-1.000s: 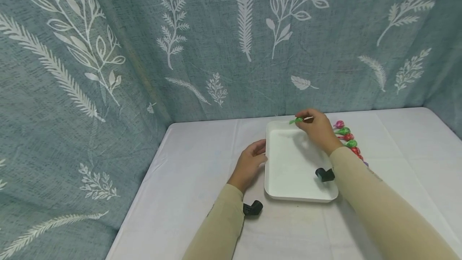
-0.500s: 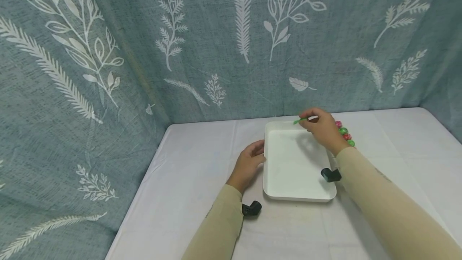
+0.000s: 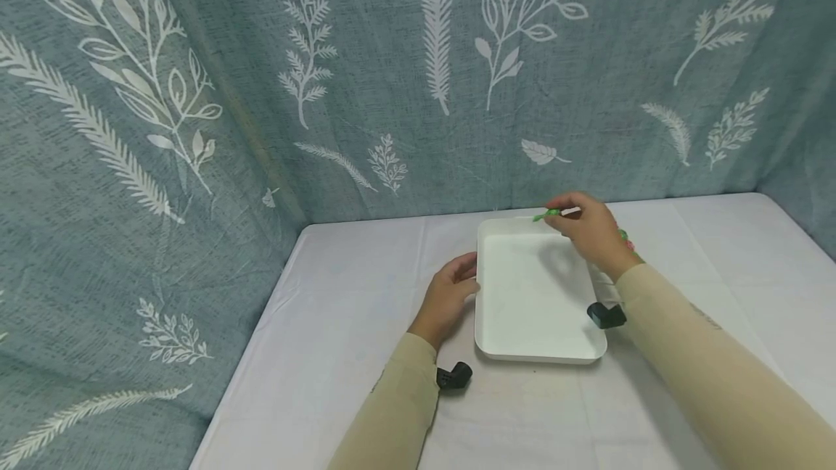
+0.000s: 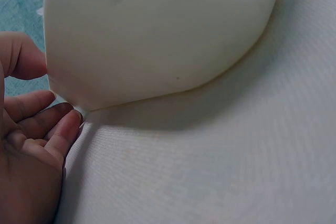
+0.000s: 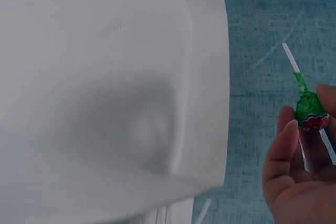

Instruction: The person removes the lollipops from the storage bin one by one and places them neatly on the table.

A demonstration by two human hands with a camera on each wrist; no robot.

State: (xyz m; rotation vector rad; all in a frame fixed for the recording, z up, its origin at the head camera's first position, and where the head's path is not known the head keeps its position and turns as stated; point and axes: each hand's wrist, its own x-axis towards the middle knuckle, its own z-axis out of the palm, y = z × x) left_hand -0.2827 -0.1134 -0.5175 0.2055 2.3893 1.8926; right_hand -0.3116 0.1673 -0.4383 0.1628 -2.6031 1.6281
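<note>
A white rectangular tray (image 3: 535,310) rests on the cloth-covered table. My left hand (image 3: 447,296) is at its left side, thumb and fingertips against the outer wall; in the left wrist view the fingers (image 4: 31,106) are loosely bent along the edge. At the tray's far right corner my right hand (image 3: 591,234) pinches a lollipop (image 5: 311,109) by its wrapped head. The wrapper is green with a red patch, and the white stick points away from the palm, to the left in the head view. Raised close over the rim, the lollipop is partly covered by the fingers in that view.
More wrapped lollipops (image 3: 625,238) lie right of the tray, mostly hidden by my right hand and forearm. A white stick (image 5: 203,211) shows beyond the tray edge in the right wrist view. A blue-green leaf-patterned curtain (image 3: 405,78) hangs behind the white table (image 3: 359,310).
My right hand has moved a little to the right with the lollipop, and its forearm now covers most of the other lollipops. The left hand has stayed at the tray.
</note>
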